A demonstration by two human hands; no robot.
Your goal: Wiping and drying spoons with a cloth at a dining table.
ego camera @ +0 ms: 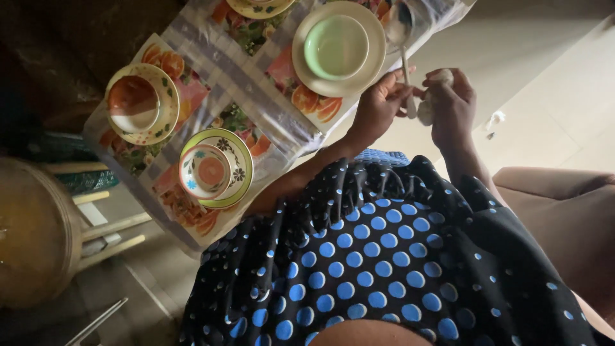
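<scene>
While we look down over a dark dress dotted with blue (378, 256), our left hand (379, 106) pinches the handle of a metal spoon (402, 45), fingers (391, 93) closed on its lower part so that the bowl stands up and away from the fingertips, over the table's edge. Our right hand (453, 106) sits just beside it, fingers curled tight around a pale wad of cloth or tissue (434, 90) that presses against the handle's end, a grip that looks suited to wiping the metal; whether the wad is cloth or paper we cannot tell.

Beyond the left fingertips lies a cream plate (371, 61) bearing a pale green bowl (336, 46), close enough to touch with the spoon's bowl. Farther off to the outer side of the left hand, a green-rimmed flowered plate (242, 168) holds a small patterned bowl (205, 172), and past it a yellow-edged plate (172, 106) carries a bowl with an orange inside (133, 102). A fourth plate (256, 8) shows only partly at the far edge. All rest on a fruit-printed plastic tablecloth (256, 122), each bowl centred on its own plate as place settings are.

Well apart from both hands, a large round woven vessel (35, 237) stands low at the far left, and a tan cushioned seat (564, 211) lies beyond the right wrist.
</scene>
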